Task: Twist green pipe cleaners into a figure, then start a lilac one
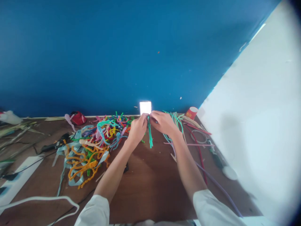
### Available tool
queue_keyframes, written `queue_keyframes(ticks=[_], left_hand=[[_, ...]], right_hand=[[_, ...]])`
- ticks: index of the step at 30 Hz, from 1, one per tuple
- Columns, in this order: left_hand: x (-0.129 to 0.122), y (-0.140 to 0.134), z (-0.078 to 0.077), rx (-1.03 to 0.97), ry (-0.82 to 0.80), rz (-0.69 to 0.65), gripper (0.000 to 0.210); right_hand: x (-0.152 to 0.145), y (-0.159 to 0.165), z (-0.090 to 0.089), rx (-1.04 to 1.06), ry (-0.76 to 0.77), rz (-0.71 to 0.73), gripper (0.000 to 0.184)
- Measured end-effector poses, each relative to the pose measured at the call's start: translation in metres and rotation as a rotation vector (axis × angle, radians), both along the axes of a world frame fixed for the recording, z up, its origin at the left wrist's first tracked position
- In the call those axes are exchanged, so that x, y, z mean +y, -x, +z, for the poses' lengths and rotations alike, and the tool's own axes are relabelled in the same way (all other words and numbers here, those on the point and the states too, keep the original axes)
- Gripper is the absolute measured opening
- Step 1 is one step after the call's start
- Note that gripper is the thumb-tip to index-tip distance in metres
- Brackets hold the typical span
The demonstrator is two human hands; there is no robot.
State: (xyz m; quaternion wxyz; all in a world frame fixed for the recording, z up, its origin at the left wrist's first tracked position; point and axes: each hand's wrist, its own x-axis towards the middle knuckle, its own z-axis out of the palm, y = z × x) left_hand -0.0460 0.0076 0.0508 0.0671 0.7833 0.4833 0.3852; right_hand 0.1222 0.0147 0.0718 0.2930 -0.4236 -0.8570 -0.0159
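Note:
Close together in the middle of the view, my left hand (139,125) and my right hand (163,121) both pinch a small bunch of green pipe cleaners (150,135). The bunch hangs down between them, its lower ends slightly spread. Its upper end is hidden by my fingertips. Directly behind the hands stands a small bright white screen (145,107), partly covered by my fingers. Left of my left hand lies a tangled heap of colourful pipe cleaners (110,128). A bundle of mint-green pipe cleaners (176,119) lies just beyond my right hand.
Orange twisted pipe cleaners (88,164) spread at the left, near a black glue gun (55,142). A white power strip (25,172) and a white cable (54,198) lie further left. A red cup (191,113) stands by the blue wall (141,56). Purple strands (218,186) cross the right.

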Motion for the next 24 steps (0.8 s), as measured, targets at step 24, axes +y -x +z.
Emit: queue_keyframes(ticks=[24], left_hand=[[-0.001, -0.005, 0.003, -0.566, 0.448, -0.356, 0.023]], right_hand=[[0.003, -0.012, 0.005, 0.444, 0.227, 0.065, 0.019]])
